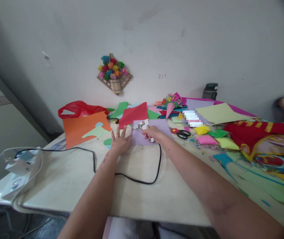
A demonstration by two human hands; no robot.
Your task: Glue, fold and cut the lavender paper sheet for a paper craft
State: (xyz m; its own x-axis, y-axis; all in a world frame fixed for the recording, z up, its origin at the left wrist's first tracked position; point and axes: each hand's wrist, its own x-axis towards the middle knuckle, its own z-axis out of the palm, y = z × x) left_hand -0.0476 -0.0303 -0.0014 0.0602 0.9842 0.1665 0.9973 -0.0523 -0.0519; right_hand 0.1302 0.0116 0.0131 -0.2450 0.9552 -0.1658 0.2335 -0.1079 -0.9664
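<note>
My right hand (152, 133) is wrapped round the handle of a white glue gun (142, 125). The gun's nozzle points left, over the left edge of a lilac paper sheet (163, 127) lying on the table. A black cord (142, 182) trails from the gun across the tabletop to the left. My left hand (120, 141) lies flat with fingers spread, its right side by the sheet's left edge. Just left of that hand is a green paper piece (107, 142). Whether glue comes from the nozzle I cannot make out.
Orange paper (75, 129) and red paper (134, 114) lie behind my left hand. A white power strip (19, 172) stands at the left. Black-handled scissors (183, 134), a phone (193, 118), small coloured packets (206, 139) and paper scraps (258, 179) spread to the right. A dark bottle (210, 91) stands by the wall.
</note>
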